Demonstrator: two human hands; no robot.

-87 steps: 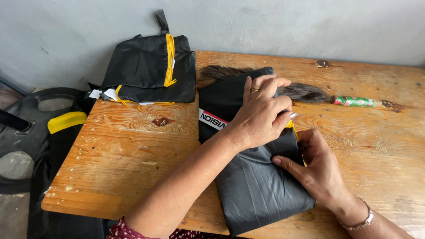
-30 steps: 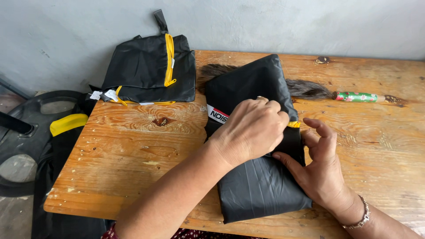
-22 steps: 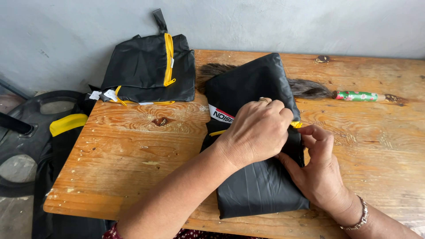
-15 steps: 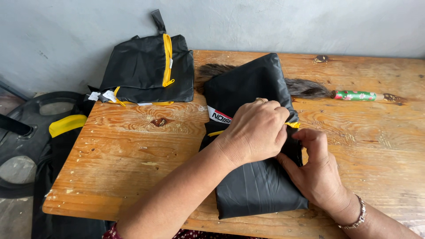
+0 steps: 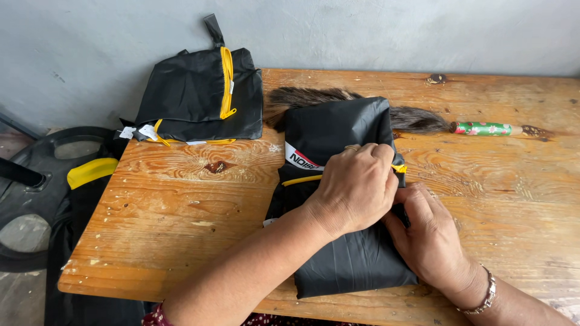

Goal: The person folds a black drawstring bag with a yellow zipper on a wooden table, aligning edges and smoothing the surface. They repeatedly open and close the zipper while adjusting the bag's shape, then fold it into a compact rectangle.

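A black fabric pouch with yellow trim [image 5: 338,199] lies flat on the wooden table [image 5: 175,205], a little right of its middle. My left hand [image 5: 356,187] presses down on the middle of the pouch, fingers curled at its right edge near a yellow zip end. Beside it, my right hand [image 5: 432,238] pinches that same right edge from the side, thumb tucked under the left hand. A ring is on the left hand and a bracelet on the right wrist.
A second folded black pouch with a yellow zip [image 5: 202,96] lies at the table's back left corner. A dark bristle brush with a green patterned handle [image 5: 483,128] lies behind the pouch. A black plastic chair [image 5: 42,181] stands left of the table. A grey wall is behind.
The pouch has been shifted and straightened on the table. My left hand stays on top of it while my right hand has closed in against the pouch's right edge.
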